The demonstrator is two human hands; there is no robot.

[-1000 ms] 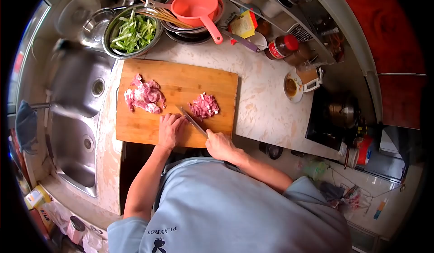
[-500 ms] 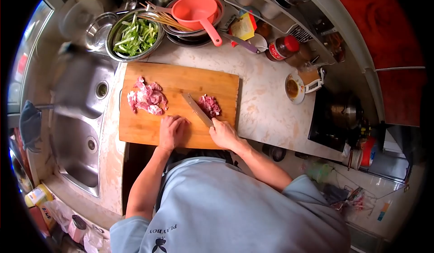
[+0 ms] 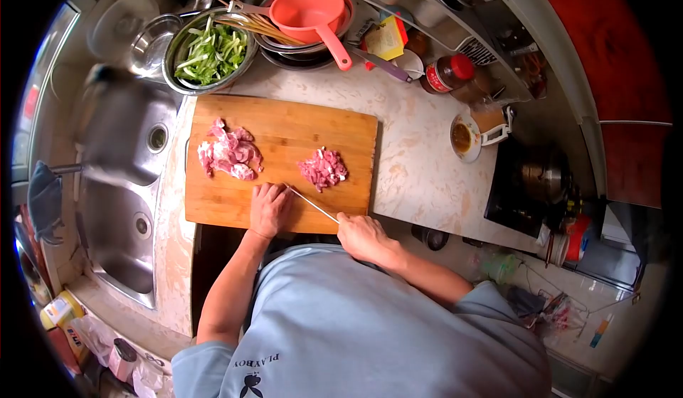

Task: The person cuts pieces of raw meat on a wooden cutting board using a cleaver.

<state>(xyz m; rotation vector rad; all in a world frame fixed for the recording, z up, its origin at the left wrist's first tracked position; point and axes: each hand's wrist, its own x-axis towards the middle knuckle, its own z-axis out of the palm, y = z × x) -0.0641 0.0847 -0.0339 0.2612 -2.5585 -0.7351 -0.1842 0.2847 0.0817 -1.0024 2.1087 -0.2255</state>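
My right hand (image 3: 365, 239) is wrapped round the handle of a kitchen knife (image 3: 313, 204), whose blade is seen edge-on and points up and left. The blade's tip is close to the fingers of my left hand (image 3: 270, 209). Those fingers are curled and pressed down at the near edge of the wooden cutting board (image 3: 284, 124); whatever lies under them is hidden. Larger pieces of raw meat (image 3: 230, 151) lie on the board's left part. A small heap of chopped meat (image 3: 324, 169) sits on its right part, above the knife.
A steel double sink (image 3: 114, 234) is on the left. Behind the board stand a bowl of cut greens (image 3: 211, 55), a pink ladle-like scoop (image 3: 306, 14) on stacked bowls, and a red-lidded jar (image 3: 448, 74). A small dish of brown sauce (image 3: 462, 138) and a stove (image 3: 530, 188) are at right.
The knife has moved away from the chopped meat towards my left hand, and its blade has turned edge-on. The chopped heap is now fully visible. My left hand has hardly moved.
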